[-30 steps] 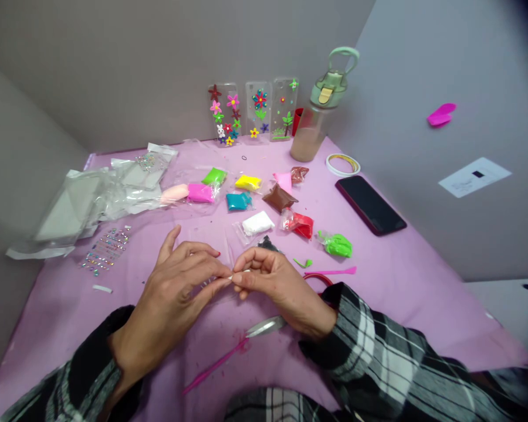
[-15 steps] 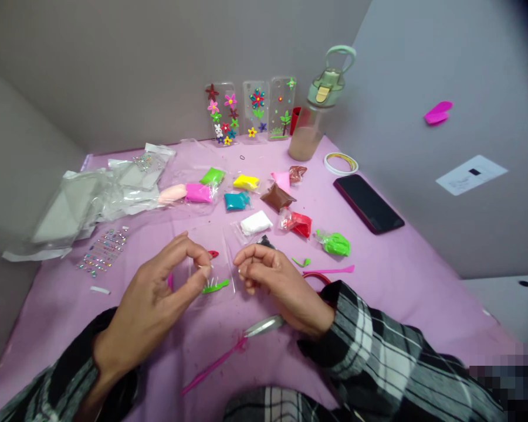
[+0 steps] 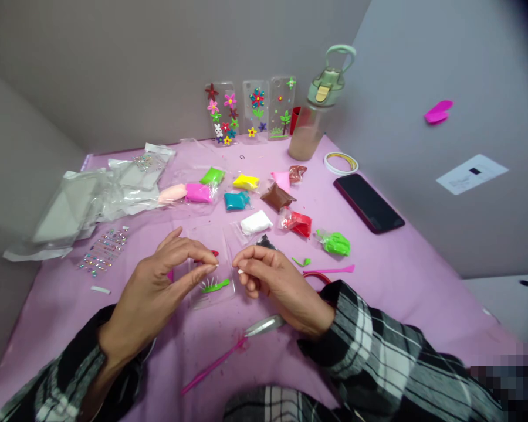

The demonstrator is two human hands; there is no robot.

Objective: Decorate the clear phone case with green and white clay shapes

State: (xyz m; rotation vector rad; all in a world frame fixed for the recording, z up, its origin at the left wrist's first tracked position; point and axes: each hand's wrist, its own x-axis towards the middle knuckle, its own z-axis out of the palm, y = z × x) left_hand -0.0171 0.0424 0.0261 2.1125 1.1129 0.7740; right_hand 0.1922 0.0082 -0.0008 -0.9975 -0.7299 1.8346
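My left hand is closed in a pinch of thumb and forefinger, with a tiny white speck of clay at the tips. Close to its right, my right hand pinches a small piece of white clay. Below the fingertips lies a clear phone case. On it sit a green clay strip with thin white strands rising from it, and a red clay shape partly behind my left fingers. A packet of white clay rests just beyond my hands.
Packets of coloured clay, among them red and teal, are spread ahead. A pink modelling tool and a metal blade lie nearest me. A bottle, tape roll and phone stand or lie right.
My left hand has shifted right, closer to my right hand, and its thumb and forefinger have straightened into a flatter pinch. My right hand has hardly moved.
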